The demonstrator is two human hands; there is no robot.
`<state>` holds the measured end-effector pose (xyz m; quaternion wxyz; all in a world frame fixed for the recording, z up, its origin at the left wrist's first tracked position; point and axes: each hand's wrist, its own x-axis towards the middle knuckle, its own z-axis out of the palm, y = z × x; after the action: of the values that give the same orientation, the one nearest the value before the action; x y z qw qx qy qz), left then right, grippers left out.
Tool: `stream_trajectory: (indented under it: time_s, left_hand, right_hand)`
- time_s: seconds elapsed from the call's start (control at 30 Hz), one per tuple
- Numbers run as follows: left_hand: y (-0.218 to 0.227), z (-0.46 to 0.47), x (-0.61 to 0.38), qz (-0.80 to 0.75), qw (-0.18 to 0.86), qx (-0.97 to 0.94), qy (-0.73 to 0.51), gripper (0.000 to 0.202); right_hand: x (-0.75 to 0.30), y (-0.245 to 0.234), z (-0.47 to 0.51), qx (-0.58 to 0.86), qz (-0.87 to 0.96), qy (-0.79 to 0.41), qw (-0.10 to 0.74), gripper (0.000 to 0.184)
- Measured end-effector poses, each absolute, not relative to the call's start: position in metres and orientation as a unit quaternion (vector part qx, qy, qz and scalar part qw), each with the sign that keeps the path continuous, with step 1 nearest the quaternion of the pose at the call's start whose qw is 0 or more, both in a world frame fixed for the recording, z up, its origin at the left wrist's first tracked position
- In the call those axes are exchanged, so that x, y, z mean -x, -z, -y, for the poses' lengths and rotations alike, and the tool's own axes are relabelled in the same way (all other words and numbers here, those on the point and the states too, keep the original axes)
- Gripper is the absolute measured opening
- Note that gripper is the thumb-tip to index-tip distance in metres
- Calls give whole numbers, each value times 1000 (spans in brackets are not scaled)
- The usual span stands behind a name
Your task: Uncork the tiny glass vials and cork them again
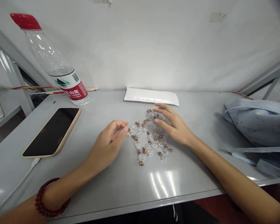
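Small clear glass bottles with brown cork stoppers [150, 152] lie in a loose, scattered cluster on the grey table. On the cluster's left side is my left hand [108, 140], with thumb and forefinger drawn together in a pinch. A corked bottle [129, 134] lies right at those fingertips; whether it is gripped cannot be made out. My right hand [174, 126] reaches over the back right of the cluster, fingers apart and slightly bent. Its fingertips hover over or touch several bottles, and the palm hides some of them.
Along the back wall lies a white padded envelope [151, 95]. To the left stand a red-capped water bottle [67, 81] and a phone [52, 132] with a white charging cable [25, 174]. A light blue fabric item [259, 121] sits at the right, near a clear plastic piece [270, 166].
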<state>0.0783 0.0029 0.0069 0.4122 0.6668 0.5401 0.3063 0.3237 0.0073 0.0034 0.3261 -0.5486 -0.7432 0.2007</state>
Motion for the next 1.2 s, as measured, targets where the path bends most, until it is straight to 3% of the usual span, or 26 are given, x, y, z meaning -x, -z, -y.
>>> stream_trajectory:
  time_s: [0.23,0.53,0.9,1.2]
  left_hand:
    - [-2,-3,-77,-505,427,-689,-296,20]
    - [3,-3,-86,-437,336,-781,-295,13]
    - [-9,6,-82,-421,313,-811,-259,15]
    - [-5,6,-81,-308,276,-895,-169,17]
  right_hand:
    - [-315,-2,0,550,766,-172,284,42]
    - [-315,-5,1,535,762,-209,298,40]
    - [-313,-16,11,480,680,-388,395,33]
    - [-314,-23,12,459,624,-510,375,43]
